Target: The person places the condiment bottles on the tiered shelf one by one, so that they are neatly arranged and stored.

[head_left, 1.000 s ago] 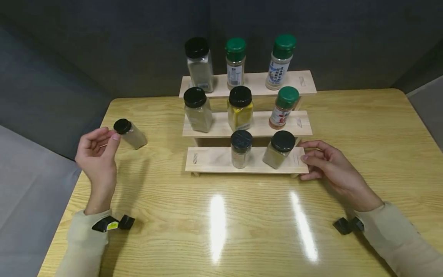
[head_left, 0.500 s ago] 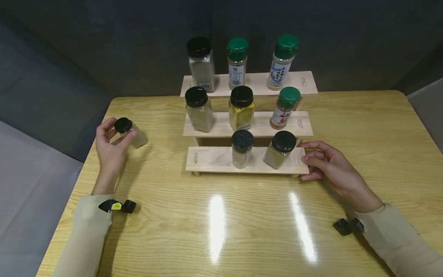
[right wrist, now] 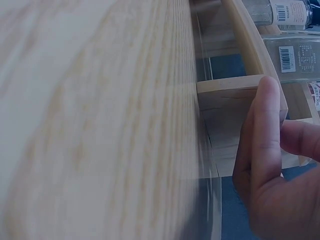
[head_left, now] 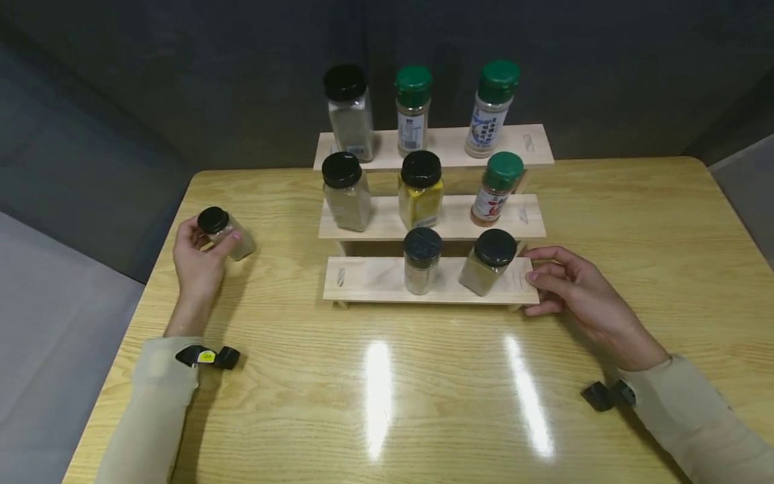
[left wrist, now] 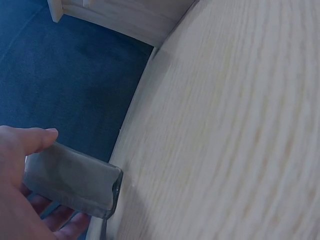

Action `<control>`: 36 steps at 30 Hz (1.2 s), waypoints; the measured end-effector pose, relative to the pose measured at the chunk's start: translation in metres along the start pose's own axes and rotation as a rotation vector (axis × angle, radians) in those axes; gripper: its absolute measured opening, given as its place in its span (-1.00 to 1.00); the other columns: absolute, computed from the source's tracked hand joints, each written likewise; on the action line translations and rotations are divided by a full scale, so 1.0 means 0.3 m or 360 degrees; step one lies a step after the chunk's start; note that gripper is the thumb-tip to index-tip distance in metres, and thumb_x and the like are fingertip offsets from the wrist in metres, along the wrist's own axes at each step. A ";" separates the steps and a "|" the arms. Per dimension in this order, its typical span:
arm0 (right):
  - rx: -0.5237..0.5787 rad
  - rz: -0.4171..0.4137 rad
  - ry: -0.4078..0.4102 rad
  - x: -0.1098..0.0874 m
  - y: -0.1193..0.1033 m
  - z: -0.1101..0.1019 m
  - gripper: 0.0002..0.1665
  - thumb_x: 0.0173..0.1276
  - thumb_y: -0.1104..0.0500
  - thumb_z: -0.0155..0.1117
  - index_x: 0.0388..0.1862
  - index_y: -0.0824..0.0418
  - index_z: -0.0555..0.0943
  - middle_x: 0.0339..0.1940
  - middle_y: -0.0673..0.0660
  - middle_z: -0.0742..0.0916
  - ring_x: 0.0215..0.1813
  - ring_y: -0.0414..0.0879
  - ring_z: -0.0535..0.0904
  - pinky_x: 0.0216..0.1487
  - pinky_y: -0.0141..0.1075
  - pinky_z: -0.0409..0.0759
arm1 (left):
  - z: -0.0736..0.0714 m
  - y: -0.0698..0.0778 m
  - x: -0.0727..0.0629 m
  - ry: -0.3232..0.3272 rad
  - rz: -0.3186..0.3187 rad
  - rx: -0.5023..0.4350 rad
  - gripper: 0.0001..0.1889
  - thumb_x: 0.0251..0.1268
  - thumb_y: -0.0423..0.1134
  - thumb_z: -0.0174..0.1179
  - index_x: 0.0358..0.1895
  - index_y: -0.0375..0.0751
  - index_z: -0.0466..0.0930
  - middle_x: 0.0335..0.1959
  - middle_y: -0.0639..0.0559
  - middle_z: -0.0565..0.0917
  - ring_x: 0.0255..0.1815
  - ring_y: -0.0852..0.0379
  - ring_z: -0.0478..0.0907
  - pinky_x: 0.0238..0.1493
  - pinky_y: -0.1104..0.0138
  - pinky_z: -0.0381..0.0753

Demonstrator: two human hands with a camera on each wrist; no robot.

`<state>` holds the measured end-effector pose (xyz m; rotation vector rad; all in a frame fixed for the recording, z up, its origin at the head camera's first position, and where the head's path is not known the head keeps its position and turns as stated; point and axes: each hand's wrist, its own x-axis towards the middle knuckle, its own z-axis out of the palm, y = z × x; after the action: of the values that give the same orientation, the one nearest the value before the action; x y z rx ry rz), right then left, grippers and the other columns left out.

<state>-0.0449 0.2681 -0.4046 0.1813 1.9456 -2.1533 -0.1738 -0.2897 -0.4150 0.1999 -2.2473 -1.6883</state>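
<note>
On the left side of the table, my left hand [head_left: 198, 270] grips a black-lidded spice jar [head_left: 243, 246], thumb on its near side and fingers behind. The left wrist view shows the jar's clear body [left wrist: 75, 177] between thumb and fingers, its base right at the tabletop. Over on the right, my right hand [head_left: 583, 292] holds the end of the bottom shelf of a three-tier wooden spice rack [head_left: 375, 277], thumb on top. From the right wrist, straight fingers [right wrist: 267, 135] show along the rack's end [right wrist: 230, 125].
Two black-lidded jars [head_left: 421, 261] stand on the bottom shelf, toward its right. The middle shelf carries a yellow jar [head_left: 421, 202], another black-lidded jar and a green-capped shaker [head_left: 496, 188]. More bottles [head_left: 412, 111] line the top shelf. A dark partition [head_left: 254, 87] rises behind the table.
My left hand has moved right and slightly away from me, and its thumb and fingers have come around the jar. The jar stays nearly in place. My right hand keeps its hold on the rack.
</note>
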 end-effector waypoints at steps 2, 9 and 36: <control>0.0013 -0.0003 -0.0008 -0.001 0.002 -0.001 -0.65 0.65 0.47 0.20 0.23 0.11 0.57 -0.13 0.12 0.70 -0.26 -0.05 0.74 -0.24 -0.14 0.88 | -0.002 -0.004 0.002 0.0008 0.0003 0.0005 -0.48 0.37 -0.44 0.48 0.32 -0.17 0.52 0.05 0.22 0.56 0.11 0.24 0.47 0.13 0.37 0.47; 0.0045 -0.0037 -0.0038 -0.002 0.011 0.000 -0.66 0.65 0.48 0.18 0.20 0.13 0.58 -0.15 0.13 0.73 -0.30 -0.05 0.74 -0.25 -0.13 0.87 | -0.016 -0.016 -0.002 0.0041 0.0000 0.0049 -0.51 0.32 -0.44 0.53 0.24 -0.19 0.56 -0.03 0.25 0.58 0.06 0.27 0.50 0.07 0.40 0.52; 0.0019 -0.0025 -0.0021 0.000 -0.002 -0.002 -0.65 0.65 0.48 0.17 0.20 0.10 0.59 -0.19 0.11 0.73 -0.34 -0.06 0.74 -0.25 -0.14 0.87 | 0.037 0.264 -0.231 -0.0387 0.0523 -0.0155 -0.49 0.07 -0.75 0.49 0.15 -0.47 0.67 -0.05 0.10 0.79 -0.10 0.15 0.71 0.00 0.44 0.70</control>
<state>-0.0452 0.2687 -0.4042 0.1543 1.9339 -2.1709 -0.1061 -0.2358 -0.3542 -0.3965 -2.2033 -1.7076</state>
